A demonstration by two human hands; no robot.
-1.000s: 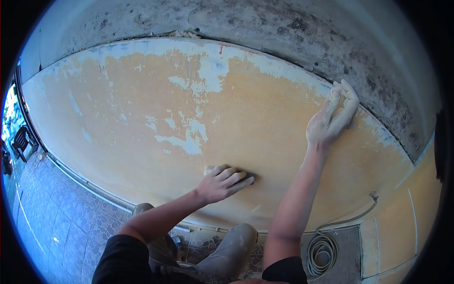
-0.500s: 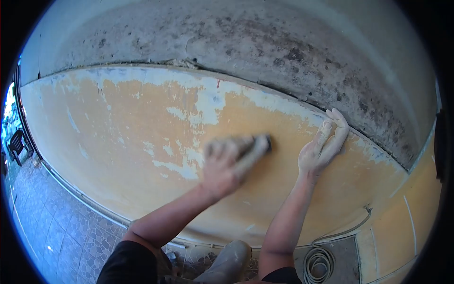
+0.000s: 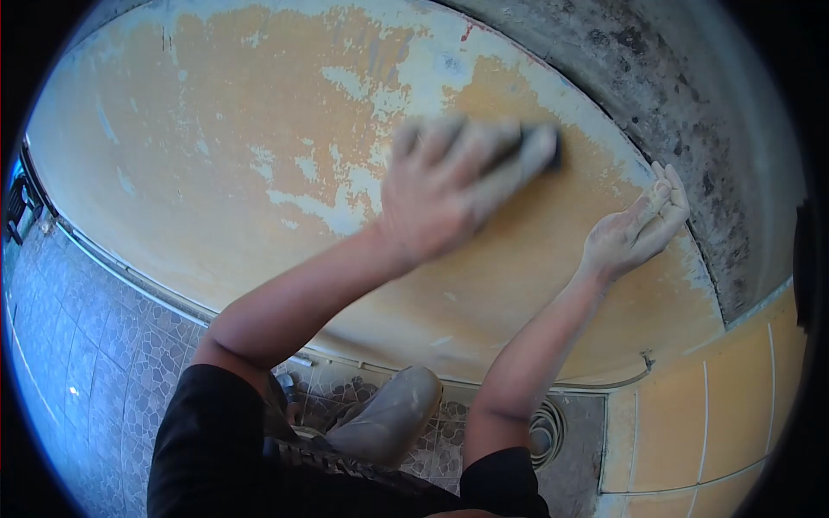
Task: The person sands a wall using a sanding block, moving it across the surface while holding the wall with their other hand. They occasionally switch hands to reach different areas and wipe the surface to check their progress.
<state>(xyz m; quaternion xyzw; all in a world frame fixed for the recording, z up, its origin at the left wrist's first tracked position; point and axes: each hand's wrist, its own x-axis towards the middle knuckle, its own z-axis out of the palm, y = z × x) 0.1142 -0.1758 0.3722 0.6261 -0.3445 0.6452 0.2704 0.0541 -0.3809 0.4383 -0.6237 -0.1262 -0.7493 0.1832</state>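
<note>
My left hand (image 3: 440,190), smeared by motion and whitened with dust, is closed round a dark sanding block (image 3: 553,148) against the wall. Only the block's right end shows; my fingers cover the rest. That yellow wall (image 3: 276,104) has white patches where paint is worn away. Dust also coats my right hand (image 3: 641,223), which rests at the wall's top edge with its fingers loosely bent and nothing held in them.
Beyond the wall's edge runs a grey, stained concrete surface (image 3: 682,121). A coiled hose (image 3: 546,436) lies on the floor by my right elbow. Patterned tiles (image 3: 112,345) cover the floor at left. My bent knee (image 3: 406,401) is close below the wall.
The view has tilted and shifted, so the wall sits higher in it. My left hand has moved up and right with the sanding block. My right hand still rests at the edge.
</note>
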